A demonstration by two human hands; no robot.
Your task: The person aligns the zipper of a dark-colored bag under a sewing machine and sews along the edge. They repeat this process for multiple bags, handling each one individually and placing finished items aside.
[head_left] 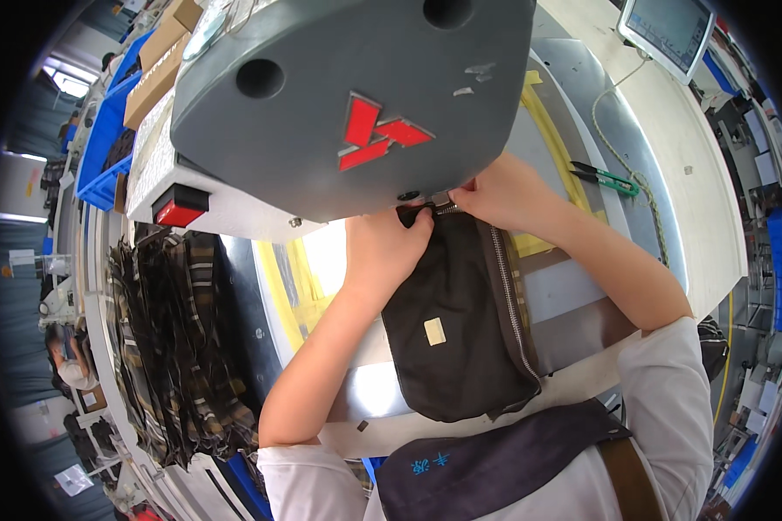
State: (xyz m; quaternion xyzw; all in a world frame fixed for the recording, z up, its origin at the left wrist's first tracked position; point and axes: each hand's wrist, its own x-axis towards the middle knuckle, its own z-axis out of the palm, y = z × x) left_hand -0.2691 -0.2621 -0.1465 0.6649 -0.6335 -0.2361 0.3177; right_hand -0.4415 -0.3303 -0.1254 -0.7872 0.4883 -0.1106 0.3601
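Beneath the grey sewing machine head (308, 104), my left hand (384, 247) pinches the top edge of a black fabric piece (447, 286), its thumb pressed on it. My right hand (504, 195) is closed on that piece's top right end, where a metal zipper (504, 295) begins near a small metal part under the head; some fingertips are hidden by the machine. The zipper runs down the right side of the fabric, which carries a small cream label (434, 332) and lies over the metal bed and yellow-taped plates (291, 286).
Plaid fabric pieces (161, 339) are piled at left, below a blue bin (104, 148) and cardboard boxes (161, 52). Green-handled snips (613, 182) and a cord lie at right, below a tablet screen (665, 35). Another person (74, 356) is at the far left.
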